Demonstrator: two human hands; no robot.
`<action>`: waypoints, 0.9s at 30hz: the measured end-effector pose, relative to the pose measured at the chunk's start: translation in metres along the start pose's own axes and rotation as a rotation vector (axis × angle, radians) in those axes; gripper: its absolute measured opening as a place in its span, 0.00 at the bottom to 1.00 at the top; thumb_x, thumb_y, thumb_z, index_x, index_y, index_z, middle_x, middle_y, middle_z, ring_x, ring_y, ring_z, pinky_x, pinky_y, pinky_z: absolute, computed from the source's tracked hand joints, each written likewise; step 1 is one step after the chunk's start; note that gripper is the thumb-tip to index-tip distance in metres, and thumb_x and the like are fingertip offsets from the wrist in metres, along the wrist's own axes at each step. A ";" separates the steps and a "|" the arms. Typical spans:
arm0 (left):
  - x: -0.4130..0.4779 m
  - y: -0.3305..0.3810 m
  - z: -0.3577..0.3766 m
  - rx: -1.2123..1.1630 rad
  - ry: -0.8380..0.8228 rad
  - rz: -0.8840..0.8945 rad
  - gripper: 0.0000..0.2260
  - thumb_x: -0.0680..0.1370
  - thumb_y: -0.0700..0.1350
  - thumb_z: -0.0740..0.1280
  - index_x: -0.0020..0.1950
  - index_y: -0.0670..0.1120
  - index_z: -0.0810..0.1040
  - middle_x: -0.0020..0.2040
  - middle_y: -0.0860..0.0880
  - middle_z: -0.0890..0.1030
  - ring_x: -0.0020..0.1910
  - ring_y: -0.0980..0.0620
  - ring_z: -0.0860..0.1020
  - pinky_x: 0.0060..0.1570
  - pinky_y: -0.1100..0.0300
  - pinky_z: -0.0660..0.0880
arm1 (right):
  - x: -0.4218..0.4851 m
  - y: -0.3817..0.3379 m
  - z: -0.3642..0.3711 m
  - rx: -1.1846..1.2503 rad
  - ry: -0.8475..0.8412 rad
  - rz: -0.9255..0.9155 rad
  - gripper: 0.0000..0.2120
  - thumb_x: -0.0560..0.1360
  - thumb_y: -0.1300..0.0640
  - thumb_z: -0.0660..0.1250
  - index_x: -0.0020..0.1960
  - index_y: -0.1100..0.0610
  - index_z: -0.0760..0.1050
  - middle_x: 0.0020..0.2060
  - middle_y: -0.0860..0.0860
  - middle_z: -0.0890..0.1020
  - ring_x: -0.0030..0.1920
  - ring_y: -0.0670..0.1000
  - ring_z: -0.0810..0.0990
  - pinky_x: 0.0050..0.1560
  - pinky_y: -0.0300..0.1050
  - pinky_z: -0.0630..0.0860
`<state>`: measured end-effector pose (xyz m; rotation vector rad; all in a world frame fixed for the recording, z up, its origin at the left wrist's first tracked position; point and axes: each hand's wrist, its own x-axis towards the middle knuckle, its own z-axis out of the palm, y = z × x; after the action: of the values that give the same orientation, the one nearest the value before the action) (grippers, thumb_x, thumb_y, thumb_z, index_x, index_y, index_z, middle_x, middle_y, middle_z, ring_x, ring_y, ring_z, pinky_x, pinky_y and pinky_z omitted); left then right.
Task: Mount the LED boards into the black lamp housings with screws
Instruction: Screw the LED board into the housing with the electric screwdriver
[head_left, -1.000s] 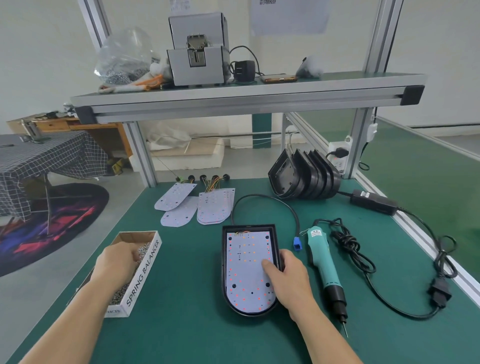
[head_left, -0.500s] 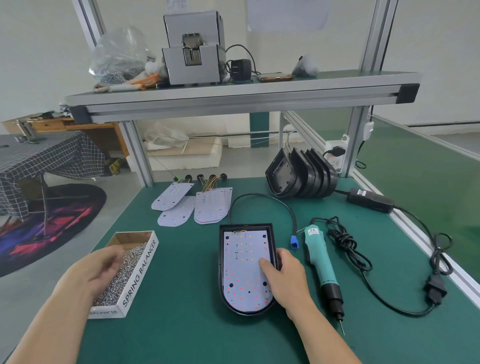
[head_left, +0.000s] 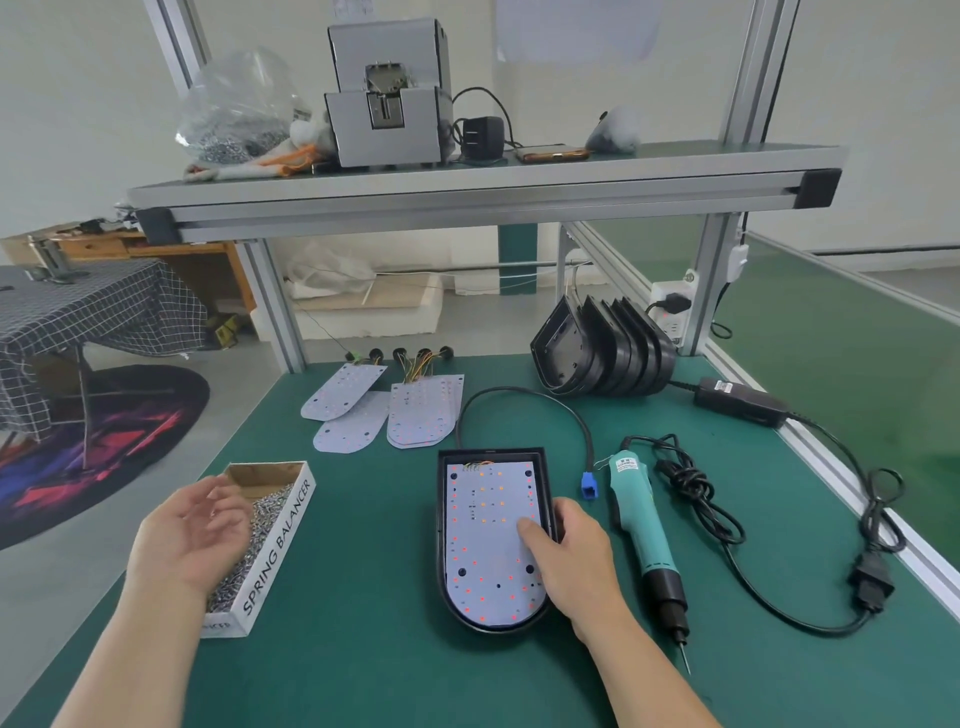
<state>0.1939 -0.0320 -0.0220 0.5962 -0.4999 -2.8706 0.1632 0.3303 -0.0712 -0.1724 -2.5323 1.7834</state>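
A black lamp housing (head_left: 489, 626) lies flat on the green bench with a white LED board (head_left: 485, 540) seated inside it. My right hand (head_left: 571, 561) holds the housing at its right rim, thumb pressing on the board. My left hand (head_left: 192, 535) hovers, blurred, just above the white cardboard box (head_left: 275, 545) of small screws (head_left: 262, 514), palm turned up and fingers loosely curved. Whether any screws lie in it is unclear. A teal electric screwdriver (head_left: 644, 535) lies to the right of the housing, tip toward me.
Spare LED boards (head_left: 421, 415) with wire tails lie behind the housing. Several empty black housings (head_left: 608, 353) stand stacked at the back right. A blue connector (head_left: 588, 486), a power adapter (head_left: 740, 400) and looped cables occupy the right side. An aluminium shelf (head_left: 467, 197) spans overhead.
My left hand has risen out of the screw box and turned palm up. The right hand stays on the housing. The view has shifted slightly.
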 end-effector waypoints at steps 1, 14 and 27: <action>-0.002 -0.004 0.006 0.114 -0.018 0.005 0.33 0.48 0.31 0.79 0.51 0.42 0.76 0.39 0.53 0.72 0.34 0.61 0.67 0.27 0.73 0.63 | 0.000 0.000 0.000 -0.004 -0.003 0.002 0.10 0.75 0.53 0.70 0.44 0.60 0.75 0.40 0.54 0.83 0.41 0.55 0.79 0.44 0.47 0.77; -0.045 -0.174 0.094 0.436 -0.064 -0.362 0.14 0.67 0.29 0.69 0.52 0.31 0.81 0.36 0.40 0.80 0.28 0.52 0.79 0.22 0.71 0.71 | -0.003 -0.004 0.001 -0.020 0.043 0.023 0.12 0.73 0.53 0.71 0.44 0.61 0.73 0.37 0.55 0.80 0.34 0.49 0.71 0.38 0.46 0.73; -0.033 -0.222 0.085 0.746 -0.040 -0.204 0.07 0.78 0.28 0.66 0.41 0.36 0.77 0.31 0.44 0.80 0.30 0.52 0.80 0.26 0.69 0.75 | -0.003 -0.016 -0.027 -0.241 0.168 -0.143 0.15 0.79 0.44 0.67 0.56 0.55 0.77 0.51 0.49 0.79 0.53 0.51 0.78 0.56 0.47 0.73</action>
<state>0.1679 0.2066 -0.0161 0.7128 -1.6276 -2.8166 0.1675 0.3500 -0.0467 -0.1374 -2.5589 1.3517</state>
